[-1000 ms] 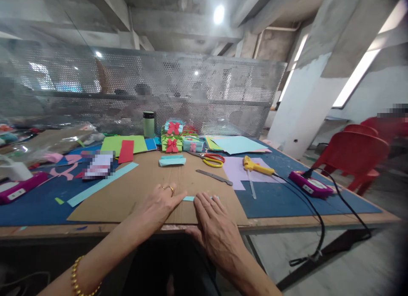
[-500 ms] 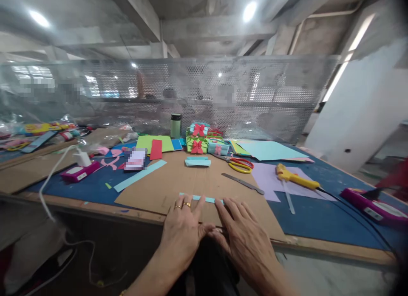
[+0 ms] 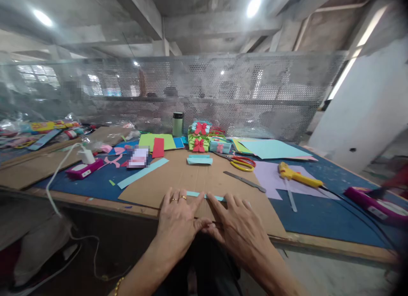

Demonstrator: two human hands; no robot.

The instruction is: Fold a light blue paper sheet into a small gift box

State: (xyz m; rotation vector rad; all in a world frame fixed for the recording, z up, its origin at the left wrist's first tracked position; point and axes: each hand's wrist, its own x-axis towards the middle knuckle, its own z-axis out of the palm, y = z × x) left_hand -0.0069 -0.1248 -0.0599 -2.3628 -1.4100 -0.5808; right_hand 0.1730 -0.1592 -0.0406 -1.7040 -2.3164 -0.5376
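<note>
A narrow light-blue paper strip (image 3: 192, 194) lies on the brown cardboard sheet (image 3: 172, 179) near the table's front edge. My left hand (image 3: 178, 224), with two rings, lies flat on its left part, fingers stretched out. My right hand (image 3: 242, 224) rests on the right part, fingers likewise extended. Both index fingertips touch the strip close together, and the thumbs meet near the cardboard's front edge. The fingers cover the strip's ends. Farther ahead on the cardboard sits a folded light-blue paper piece (image 3: 199, 161).
Scissors (image 3: 242, 163) and a flat grey metal blade (image 3: 244, 181) lie ahead right. A yellow glue gun (image 3: 299, 178) rests on purple paper (image 3: 266, 173). Small bow-trimmed paper items (image 3: 199, 144) and a green bottle (image 3: 177, 125) stand behind. A longer blue strip (image 3: 143, 173) lies left.
My left hand has shifted slightly left along the strip, and both index fingertips have come closer together. The whole view has shifted slightly.
</note>
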